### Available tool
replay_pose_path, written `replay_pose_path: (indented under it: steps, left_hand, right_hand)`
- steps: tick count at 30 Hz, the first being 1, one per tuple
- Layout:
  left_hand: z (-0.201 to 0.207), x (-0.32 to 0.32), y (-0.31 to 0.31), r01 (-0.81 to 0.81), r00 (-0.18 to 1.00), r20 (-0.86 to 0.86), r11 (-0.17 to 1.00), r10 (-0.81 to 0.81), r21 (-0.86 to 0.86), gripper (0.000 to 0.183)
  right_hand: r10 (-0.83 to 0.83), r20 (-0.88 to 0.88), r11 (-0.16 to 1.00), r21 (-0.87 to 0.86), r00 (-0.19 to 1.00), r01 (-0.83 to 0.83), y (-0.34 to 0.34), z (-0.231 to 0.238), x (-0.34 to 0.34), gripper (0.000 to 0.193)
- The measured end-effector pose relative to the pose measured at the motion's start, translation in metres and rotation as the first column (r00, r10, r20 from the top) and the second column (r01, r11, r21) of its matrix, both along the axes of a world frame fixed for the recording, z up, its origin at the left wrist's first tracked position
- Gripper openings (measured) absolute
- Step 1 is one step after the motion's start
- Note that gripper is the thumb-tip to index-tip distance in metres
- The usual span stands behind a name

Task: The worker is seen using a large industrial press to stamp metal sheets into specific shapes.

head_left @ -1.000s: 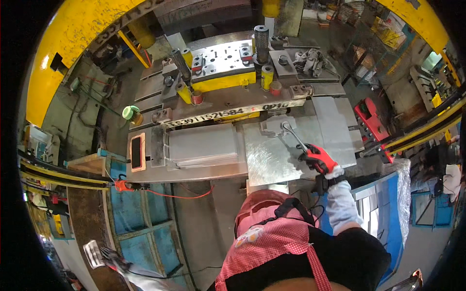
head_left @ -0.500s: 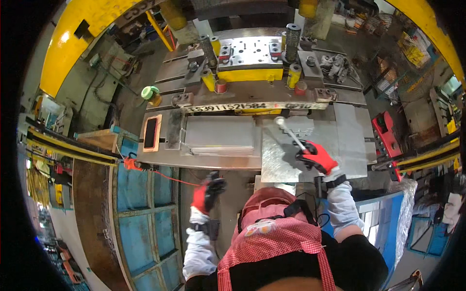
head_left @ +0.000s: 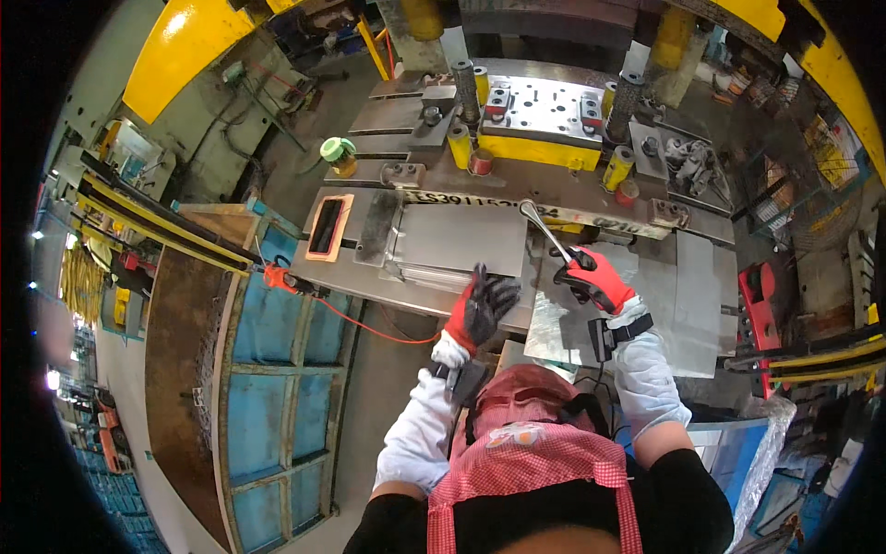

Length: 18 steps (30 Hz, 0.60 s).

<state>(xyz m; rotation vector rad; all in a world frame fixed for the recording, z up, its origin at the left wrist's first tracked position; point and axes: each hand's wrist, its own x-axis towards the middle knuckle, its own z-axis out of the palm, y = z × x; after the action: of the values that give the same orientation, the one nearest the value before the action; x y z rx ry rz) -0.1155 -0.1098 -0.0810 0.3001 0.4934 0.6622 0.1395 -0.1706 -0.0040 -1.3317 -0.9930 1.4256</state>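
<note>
My right hand (head_left: 595, 279), in a red and black glove, is closed round the handle of a silver rod-like tool with a rounded head (head_left: 546, 228). The head reaches over the right end of a stack of flat grey metal sheets (head_left: 461, 235). At the stack's near edge, my left hand (head_left: 485, 309) has its gloved fingers apart and holds nothing; whether the fingertips touch the sheets I cannot tell. Below the right hand lies a shiny metal plate (head_left: 577, 332) on the press bed, with another grey sheet (head_left: 694, 277) to its right.
Beyond a marked bar (head_left: 591, 219) stands a yellow-based die block (head_left: 540, 143) between spring posts. A phone (head_left: 325, 226) and a green-lidded jar (head_left: 340, 157) sit at the left. A blue-panelled frame (head_left: 258, 319) flanks the bed; a red-orange cord runs near my left arm.
My left hand has moved up and right to the sheet stack, its fingers spreading. The tool's head has come over the stack's right end. The whole view has shifted and tilted.
</note>
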Motion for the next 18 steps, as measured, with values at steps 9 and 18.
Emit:
replay_pose_path:
  steps: [9, 18]
  left_hand:
    - [-0.014, -0.028, -0.005, -0.267, 0.935, -0.094, 0.850, 0.343, 0.454, 0.034]
    - [0.116, 0.050, 0.078, 0.227, 0.973, -0.159, 0.830, -0.169, 0.510, 0.031]
  right_hand:
    - [0.167, 0.044, 0.986, 0.006, 0.985, -0.167, -0.072, 0.037, 0.002, 0.040]
    - [-0.069, -0.036, 0.997, -0.027, 0.997, 0.068, -0.139, 0.050, 0.008, 0.052]
